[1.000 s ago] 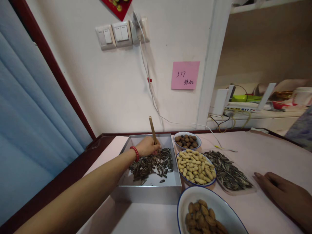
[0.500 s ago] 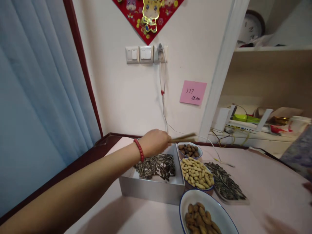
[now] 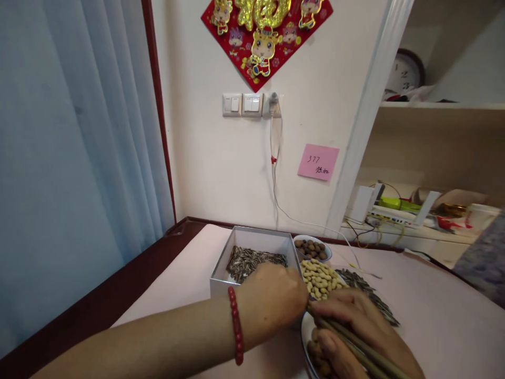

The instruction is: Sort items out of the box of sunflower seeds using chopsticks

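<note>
The right hand (image 3: 373,325) grips chopsticks (image 3: 363,346); a pink note (image 3: 319,164) reads "377".

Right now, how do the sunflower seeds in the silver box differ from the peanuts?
The sunflower seeds are dark with pale streaks; the peanuts are tan. The seeds are slim and small, the peanuts plumper and larger. The seeds lie inside the silver box, the peanuts just outside. Both are in shells.

The handwritten number "377" tops a pink note (image 3: 318,163) on a white wall (image 3: 213,168), two Chinese characters penned beneath it. At right, a clock (image 3: 399,78) on a shelf (image 3: 442,106) shows the numerals 2 and 3. A red diamond-shaped decoration (image 3: 272,66) bears gold lettering, cropped at top and not fully legible.
</note>
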The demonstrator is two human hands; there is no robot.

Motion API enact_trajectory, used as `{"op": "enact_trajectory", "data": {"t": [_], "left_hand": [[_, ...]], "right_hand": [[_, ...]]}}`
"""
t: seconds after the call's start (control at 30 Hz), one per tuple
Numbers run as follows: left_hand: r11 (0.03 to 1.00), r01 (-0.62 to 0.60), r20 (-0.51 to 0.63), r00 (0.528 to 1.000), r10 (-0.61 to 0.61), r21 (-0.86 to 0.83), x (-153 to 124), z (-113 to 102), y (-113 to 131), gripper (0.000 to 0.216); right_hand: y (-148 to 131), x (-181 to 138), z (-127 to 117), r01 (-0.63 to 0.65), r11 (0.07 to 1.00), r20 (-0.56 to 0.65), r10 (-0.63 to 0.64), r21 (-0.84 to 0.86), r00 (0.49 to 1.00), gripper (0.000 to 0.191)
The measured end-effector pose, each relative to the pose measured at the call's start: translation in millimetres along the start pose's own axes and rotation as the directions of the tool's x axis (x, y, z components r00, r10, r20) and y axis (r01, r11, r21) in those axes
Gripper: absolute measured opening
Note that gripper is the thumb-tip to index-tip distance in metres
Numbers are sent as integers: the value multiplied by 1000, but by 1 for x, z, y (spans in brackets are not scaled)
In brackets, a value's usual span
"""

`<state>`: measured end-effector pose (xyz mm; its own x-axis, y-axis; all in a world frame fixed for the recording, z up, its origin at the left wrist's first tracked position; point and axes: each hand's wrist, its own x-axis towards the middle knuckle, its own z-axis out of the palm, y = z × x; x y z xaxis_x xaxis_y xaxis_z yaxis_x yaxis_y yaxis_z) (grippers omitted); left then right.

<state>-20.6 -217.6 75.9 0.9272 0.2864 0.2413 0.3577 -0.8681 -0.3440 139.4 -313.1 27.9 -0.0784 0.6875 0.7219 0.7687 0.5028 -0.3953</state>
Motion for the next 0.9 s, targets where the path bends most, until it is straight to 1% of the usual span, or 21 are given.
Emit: {"op": "enact_trajectory", "data": {"t": [0.1, 0.17, 0.2, 0.27, 0.33, 0.4, 0.47, 0.57, 0.63, 0.7, 0.8, 0.9], "left_hand": [[999, 30, -78, 996, -32, -29, -8, -1, 1, 15], [999, 33, -181, 983, -39, -36, -15, 1, 0, 13], [999, 21, -248, 968, -30, -41, -19, 2, -1, 16], [998, -30, -380, 925, 4, -62, -26, 8, -4, 27], [991, -89, -451, 892, 33, -104, -34, 20, -5, 32], [982, -110, -455, 890, 29, -153, -41, 39, -6, 29], [981, -94, -441, 897, 9, -172, -48, 63, -6, 25], [988, -76, -435, 900, 9, -136, -58, 97, -5, 28], [993, -52, -451, 892, 0, -103, -64, 113, -4, 27], [997, -37, -489, 872, -2, -70, -67, 123, -4, 25], [999, -33, -559, 829, 18, -17, -68, 133, -4, 22], [999, -38, -619, 784, 51, 33, -67, 145, -5, 22]], "right_hand": [[-9, 3, 10, -43, 999, -57, 44, 24, 997, 16], [-14, 5, 10, -84, 996, -85, 87, 44, 993, 18], [-14, 5, 8, -101, 994, -95, 106, 48, 990, 18], [-10, 6, 2, -144, 988, -128, 149, 49, 980, 19], [-1, 8, -2, -213, 975, -166, 220, 61, 961, 19], [8, 10, -2, -277, 956, -192, 291, 96, 937, 21], [15, 14, 0, -315, 940, -191, 337, 134, 922, 23], [21, 23, 7, -327, 930, -117, 348, 167, 930, 28], [23, 30, 14, -349, 919, -33, 360, 181, 932, 35], [26, 38, 23, -384, 904, 41, 384, 189, 923, 39], [31, 51, 41, -430, 887, 116, 416, 166, 902, 41], [34, 69, 62, -441, 880, 220, 402, 176, 889, 41]]}}
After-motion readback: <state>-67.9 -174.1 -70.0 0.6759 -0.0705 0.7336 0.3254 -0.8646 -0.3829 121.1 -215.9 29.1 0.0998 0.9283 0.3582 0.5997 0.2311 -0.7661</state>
